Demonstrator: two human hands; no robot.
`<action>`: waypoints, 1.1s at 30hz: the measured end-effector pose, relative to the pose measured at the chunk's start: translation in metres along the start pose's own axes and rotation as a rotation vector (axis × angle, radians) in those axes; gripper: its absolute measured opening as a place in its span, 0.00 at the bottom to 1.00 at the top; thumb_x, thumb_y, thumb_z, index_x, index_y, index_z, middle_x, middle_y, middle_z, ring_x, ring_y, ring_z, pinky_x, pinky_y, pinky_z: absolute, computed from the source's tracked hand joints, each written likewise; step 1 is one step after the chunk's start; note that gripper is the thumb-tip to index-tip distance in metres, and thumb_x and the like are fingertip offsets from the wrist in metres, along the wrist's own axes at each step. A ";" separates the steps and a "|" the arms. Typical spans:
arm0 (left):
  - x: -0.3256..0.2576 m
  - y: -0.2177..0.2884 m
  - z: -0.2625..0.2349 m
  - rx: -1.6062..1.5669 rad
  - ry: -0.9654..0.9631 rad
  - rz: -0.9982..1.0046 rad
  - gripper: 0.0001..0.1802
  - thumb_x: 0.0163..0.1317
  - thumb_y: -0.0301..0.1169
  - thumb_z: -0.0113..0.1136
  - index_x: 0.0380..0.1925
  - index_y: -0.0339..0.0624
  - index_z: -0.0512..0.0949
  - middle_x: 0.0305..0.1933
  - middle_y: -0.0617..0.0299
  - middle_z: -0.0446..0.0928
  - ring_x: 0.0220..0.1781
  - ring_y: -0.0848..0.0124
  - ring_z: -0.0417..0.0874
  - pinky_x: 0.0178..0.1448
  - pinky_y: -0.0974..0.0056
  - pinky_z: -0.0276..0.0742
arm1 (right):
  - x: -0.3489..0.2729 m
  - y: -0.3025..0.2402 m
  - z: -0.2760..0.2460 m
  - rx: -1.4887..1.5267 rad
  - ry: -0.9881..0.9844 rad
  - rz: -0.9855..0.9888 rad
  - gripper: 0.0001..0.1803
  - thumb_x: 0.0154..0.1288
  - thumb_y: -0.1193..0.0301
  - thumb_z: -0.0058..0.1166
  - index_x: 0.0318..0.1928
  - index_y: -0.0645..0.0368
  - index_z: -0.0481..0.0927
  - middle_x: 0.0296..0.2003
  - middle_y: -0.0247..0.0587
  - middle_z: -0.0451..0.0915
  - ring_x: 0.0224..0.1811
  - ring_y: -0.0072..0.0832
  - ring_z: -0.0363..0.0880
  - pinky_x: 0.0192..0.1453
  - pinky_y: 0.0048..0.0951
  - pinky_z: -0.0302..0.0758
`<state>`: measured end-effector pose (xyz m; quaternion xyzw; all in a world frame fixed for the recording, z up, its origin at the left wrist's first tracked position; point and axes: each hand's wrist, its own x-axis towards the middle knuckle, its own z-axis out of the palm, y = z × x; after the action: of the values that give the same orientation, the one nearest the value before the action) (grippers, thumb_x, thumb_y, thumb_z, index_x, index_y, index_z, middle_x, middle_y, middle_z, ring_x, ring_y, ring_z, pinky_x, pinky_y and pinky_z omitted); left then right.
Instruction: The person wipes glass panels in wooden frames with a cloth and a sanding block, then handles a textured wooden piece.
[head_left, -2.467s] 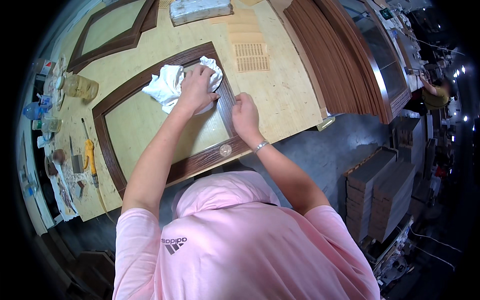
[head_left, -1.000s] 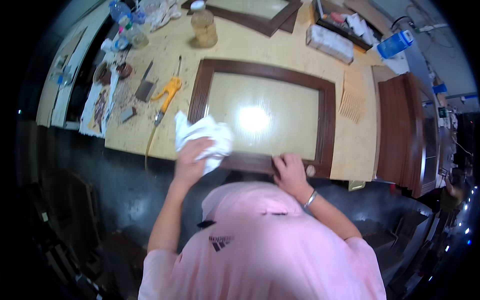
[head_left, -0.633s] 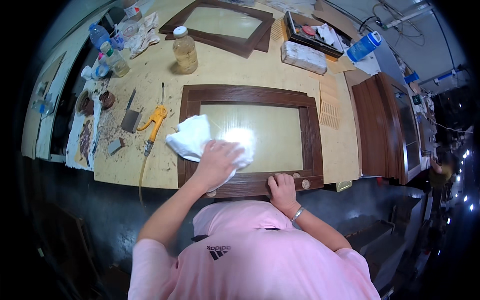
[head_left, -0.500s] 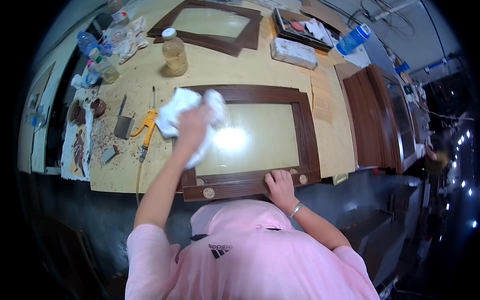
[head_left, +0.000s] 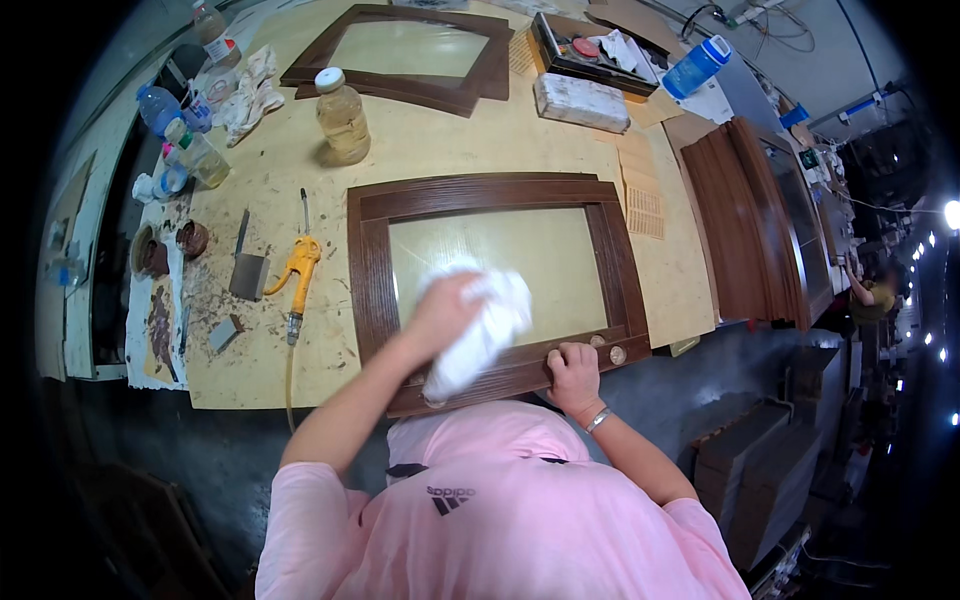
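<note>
At frame centre, the left hand (head_left: pixel 440 315) clutched a soft, light white rag (head_left: pixel 480 325) against the stiff, likely heavy brown door frame (head_left: pixel 372 270); the right hand (head_left: pixel 573 370) gripped its lower rail, the safest hold.

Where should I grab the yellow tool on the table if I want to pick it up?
Grab the yellow tool by its fat yellow handle, coming down from above. It lies flat on the table, so the top and sides of the handle are free. The thin metal shaft at the far end is too skinny to hold well, and a hose runs off the near end, so the middle is probably best.
</note>
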<state>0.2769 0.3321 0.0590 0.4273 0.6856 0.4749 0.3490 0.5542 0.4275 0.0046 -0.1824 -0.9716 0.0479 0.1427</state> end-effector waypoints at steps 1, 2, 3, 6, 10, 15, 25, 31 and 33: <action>0.009 -0.003 -0.019 0.009 0.164 0.054 0.20 0.61 0.29 0.59 0.52 0.31 0.79 0.51 0.41 0.82 0.51 0.51 0.84 0.58 0.57 0.78 | 0.001 -0.002 0.000 -0.005 0.030 0.005 0.27 0.35 0.76 0.62 0.43 0.56 0.73 0.44 0.45 0.71 0.46 0.45 0.70 0.51 0.47 0.67; 0.008 0.017 -0.032 0.141 0.312 0.016 0.20 0.60 0.28 0.59 0.53 0.31 0.78 0.54 0.41 0.80 0.53 0.50 0.83 0.59 0.56 0.77 | 0.003 -0.003 -0.001 0.004 0.020 0.011 0.27 0.35 0.76 0.63 0.43 0.56 0.73 0.43 0.45 0.71 0.46 0.45 0.70 0.51 0.47 0.67; 0.008 0.014 -0.029 0.156 0.349 0.075 0.20 0.60 0.29 0.60 0.53 0.32 0.79 0.55 0.41 0.80 0.54 0.49 0.83 0.59 0.56 0.77 | 0.004 -0.005 -0.004 0.013 0.009 0.014 0.28 0.34 0.77 0.63 0.43 0.56 0.73 0.43 0.45 0.71 0.47 0.45 0.70 0.51 0.47 0.67; -0.005 -0.005 0.013 0.180 0.364 0.371 0.21 0.59 0.31 0.65 0.52 0.34 0.79 0.52 0.43 0.81 0.56 0.49 0.81 0.60 0.54 0.76 | 0.006 -0.005 -0.005 0.040 -0.035 0.028 0.29 0.34 0.79 0.63 0.45 0.57 0.74 0.45 0.46 0.72 0.48 0.47 0.70 0.53 0.47 0.67; -0.034 0.016 -0.003 -0.018 0.230 0.333 0.20 0.58 0.28 0.66 0.52 0.38 0.80 0.50 0.49 0.82 0.52 0.55 0.83 0.58 0.60 0.78 | 0.022 -0.017 -0.029 0.123 -0.084 0.126 0.33 0.37 0.81 0.60 0.52 0.59 0.76 0.50 0.52 0.71 0.52 0.54 0.68 0.58 0.49 0.65; -0.097 -0.062 -0.152 0.090 0.936 -0.195 0.19 0.61 0.18 0.56 0.53 0.37 0.79 0.54 0.56 0.81 0.53 0.67 0.81 0.58 0.66 0.75 | 0.024 -0.013 -0.058 0.365 -0.185 0.247 0.28 0.44 0.80 0.61 0.52 0.60 0.75 0.48 0.51 0.70 0.51 0.51 0.70 0.57 0.47 0.68; -0.186 -0.111 -0.230 0.465 1.023 -0.549 0.23 0.57 0.18 0.62 0.55 0.37 0.74 0.56 0.56 0.78 0.51 0.59 0.82 0.53 0.60 0.78 | 0.095 -0.019 -0.063 0.385 0.015 0.111 0.33 0.52 0.70 0.63 0.62 0.61 0.73 0.67 0.62 0.59 0.68 0.57 0.60 0.70 0.49 0.61; -0.107 -0.032 -0.129 -0.504 0.835 -0.116 0.24 0.57 0.15 0.63 0.55 0.37 0.74 0.50 0.61 0.78 0.47 0.76 0.80 0.49 0.73 0.77 | 0.105 -0.026 -0.021 0.314 -0.089 0.026 0.26 0.55 0.65 0.64 0.54 0.61 0.78 0.65 0.64 0.63 0.68 0.59 0.59 0.70 0.54 0.57; -0.082 -0.036 -0.121 -0.585 0.808 -0.089 0.25 0.58 0.14 0.63 0.56 0.37 0.74 0.49 0.61 0.78 0.47 0.76 0.80 0.50 0.73 0.77 | 0.104 -0.035 -0.024 0.303 -0.082 0.032 0.23 0.56 0.65 0.63 0.52 0.61 0.78 0.63 0.63 0.65 0.67 0.59 0.60 0.69 0.55 0.57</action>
<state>0.1927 0.2076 0.0675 0.0636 0.6215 0.7596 0.1808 0.4569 0.4345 0.0596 -0.1722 -0.9552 0.2038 0.1280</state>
